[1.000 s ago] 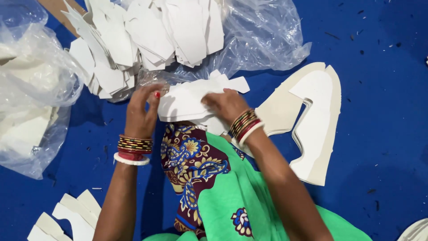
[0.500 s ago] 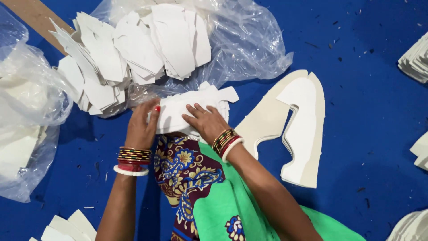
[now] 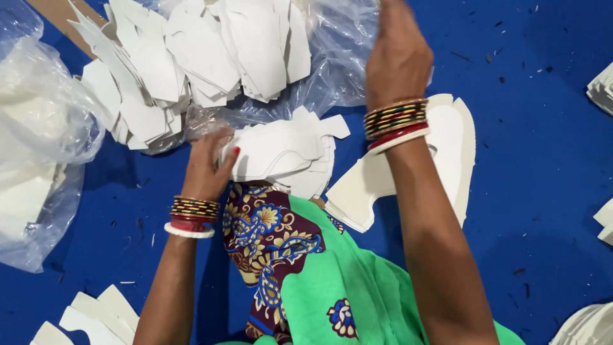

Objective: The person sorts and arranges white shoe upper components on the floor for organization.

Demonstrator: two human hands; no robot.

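White cut-out stack (image 3: 281,153) is resting on the lap at centre, left hand (image 3: 207,166) pinching its 9 o'clock edge; right hand (image 3: 396,54) is hovering at 1 o'clock, grip unclear; best keeping edges squared

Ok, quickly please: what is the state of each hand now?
Left hand: closed on the stack of white cut foam pieces on the lap.
Right hand: raised above the clear plastic bag, seen from behind; open or closed cannot be told.

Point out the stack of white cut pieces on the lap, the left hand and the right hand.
stack of white cut pieces (image 3: 281,153), head view, top sheet.
left hand (image 3: 204,169), head view, its back.
right hand (image 3: 396,61), head view, its back.
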